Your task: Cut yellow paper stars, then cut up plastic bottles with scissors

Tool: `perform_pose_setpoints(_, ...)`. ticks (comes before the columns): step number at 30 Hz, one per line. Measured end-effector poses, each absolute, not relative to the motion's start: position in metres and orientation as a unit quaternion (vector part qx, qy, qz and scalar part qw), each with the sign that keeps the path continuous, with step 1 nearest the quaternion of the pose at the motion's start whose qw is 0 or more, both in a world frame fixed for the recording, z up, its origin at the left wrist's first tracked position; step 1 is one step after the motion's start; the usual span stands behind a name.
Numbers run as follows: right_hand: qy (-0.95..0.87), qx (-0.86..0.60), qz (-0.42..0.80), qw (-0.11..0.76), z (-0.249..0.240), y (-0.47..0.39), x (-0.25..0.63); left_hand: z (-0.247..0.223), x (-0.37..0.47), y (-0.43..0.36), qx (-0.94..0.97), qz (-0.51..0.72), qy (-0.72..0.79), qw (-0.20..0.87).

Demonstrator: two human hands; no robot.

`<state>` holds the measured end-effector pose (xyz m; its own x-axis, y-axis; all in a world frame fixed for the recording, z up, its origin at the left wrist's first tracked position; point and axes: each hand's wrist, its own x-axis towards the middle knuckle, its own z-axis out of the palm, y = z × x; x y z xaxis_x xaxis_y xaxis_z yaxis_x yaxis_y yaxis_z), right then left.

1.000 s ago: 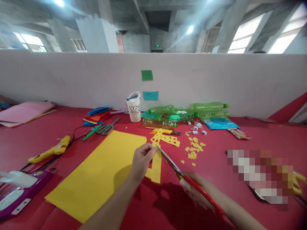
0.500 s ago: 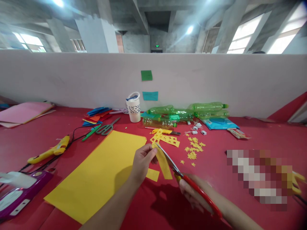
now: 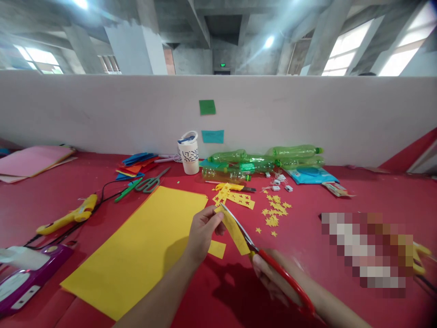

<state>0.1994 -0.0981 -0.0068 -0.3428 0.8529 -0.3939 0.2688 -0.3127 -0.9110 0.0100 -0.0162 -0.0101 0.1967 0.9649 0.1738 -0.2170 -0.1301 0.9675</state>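
Observation:
My left hand (image 3: 205, 228) pinches the upper end of a yellow paper strip (image 3: 235, 231), which slants down to the right. My right hand (image 3: 273, 273) is closed round the red-handled scissors (image 3: 287, 277). Their blades point up and left along the strip's right edge, with the tip near my left fingertips. A small yellow paper piece (image 3: 217, 249) lies beside my left wrist, and a large yellow sheet (image 3: 136, 246) lies to the left. Beyond my hands are strips with star-shaped holes (image 3: 241, 199) and several loose paper stars (image 3: 273, 221).
Green bottles (image 3: 259, 163) and a white cup (image 3: 189, 153) stand or lie along the partition. Grey scissors (image 3: 150, 183), a yellow glue gun (image 3: 73, 216) and a purple power strip (image 3: 41, 273) are at left. A blue packet (image 3: 312, 176) lies at back right.
The strip's lower end has swung slightly to the right, closer against the scissor blades. My hands hold nearly the same positions, and the view has shifted a little.

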Motion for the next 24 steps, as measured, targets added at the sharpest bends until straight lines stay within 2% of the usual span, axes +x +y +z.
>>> perform_pose_setpoints(13, -0.553, -0.546, 0.593, 0.209, -0.0044, -0.0947, 0.2016, -0.0103, 0.0099, -0.0159, 0.515, 0.531, 0.345, 0.578)
perform_pose_setpoints(24, -0.558, -0.539, 0.587, 0.230, -0.0062, -0.0918, 0.2009, -0.0087, 0.0107, -0.0141, 0.462, 0.557, 0.344, 0.598)
